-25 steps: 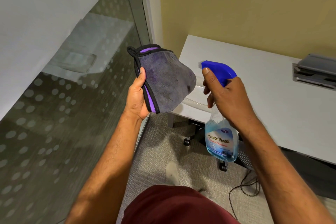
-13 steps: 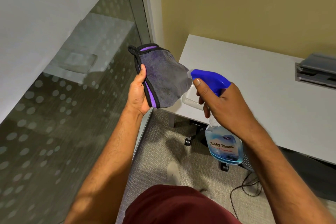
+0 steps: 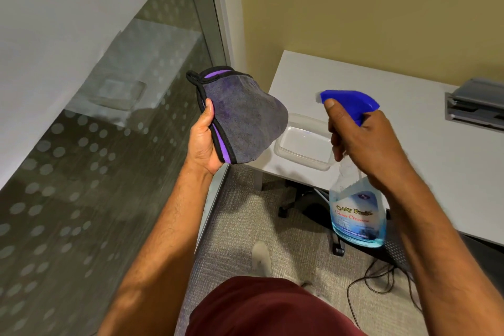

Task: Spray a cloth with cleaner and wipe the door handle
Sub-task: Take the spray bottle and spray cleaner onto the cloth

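Matt fuzzy cloth, glossy plastic bottle

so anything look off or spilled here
Nothing stands out. The cloth sits in the left hand, the spray bottle upright in the right hand, and the clear tray lies flat on the desk; no spill shows.

Left hand raised, grip closed, right hand clenched

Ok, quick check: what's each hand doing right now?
Left hand: closed on the grey and purple cloth, held up.
Right hand: closed on the spray bottle, nozzle aimed at the cloth.
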`<state>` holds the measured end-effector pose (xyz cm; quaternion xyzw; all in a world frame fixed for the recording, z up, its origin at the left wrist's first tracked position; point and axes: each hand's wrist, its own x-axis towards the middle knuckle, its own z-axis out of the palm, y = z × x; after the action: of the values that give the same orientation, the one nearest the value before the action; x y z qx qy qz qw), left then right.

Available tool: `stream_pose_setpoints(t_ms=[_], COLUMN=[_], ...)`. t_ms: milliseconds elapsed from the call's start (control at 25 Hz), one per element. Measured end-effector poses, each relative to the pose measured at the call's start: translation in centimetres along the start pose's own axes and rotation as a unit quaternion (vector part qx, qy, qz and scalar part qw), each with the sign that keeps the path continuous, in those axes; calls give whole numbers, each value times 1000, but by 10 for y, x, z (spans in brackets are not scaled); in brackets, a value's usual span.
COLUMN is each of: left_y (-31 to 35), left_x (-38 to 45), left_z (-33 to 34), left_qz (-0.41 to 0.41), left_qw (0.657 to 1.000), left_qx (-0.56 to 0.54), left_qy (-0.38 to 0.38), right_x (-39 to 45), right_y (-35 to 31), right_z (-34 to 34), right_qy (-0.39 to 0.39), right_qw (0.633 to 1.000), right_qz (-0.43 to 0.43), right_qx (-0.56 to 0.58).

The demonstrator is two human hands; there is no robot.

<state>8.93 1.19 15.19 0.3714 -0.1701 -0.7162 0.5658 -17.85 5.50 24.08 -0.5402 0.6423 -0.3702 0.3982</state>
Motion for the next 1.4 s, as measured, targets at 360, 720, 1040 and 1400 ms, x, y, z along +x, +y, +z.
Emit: stream_pose_setpoints(t_ms=[360,720,1040,1400], left_y=[-4,-35,-51,-57], left_x=[-1,-16,-31,-40], left_z=[-10,-23,-32,-39], left_qz=[-16,-72,-107,-114], left_qw=[1000,996,992,990], left_qx=[-8,16,17,1], left_qy=[0,47,67,82], right_x=[48,120,138,139], right_y=[6,95,184,198], right_z=[-9,26,55,52], right_qy=[180,243,228,216], right_qw=[968,961,972,974], right_qz=[-56,-77,4,20], right_qx=[164,108,52,63])
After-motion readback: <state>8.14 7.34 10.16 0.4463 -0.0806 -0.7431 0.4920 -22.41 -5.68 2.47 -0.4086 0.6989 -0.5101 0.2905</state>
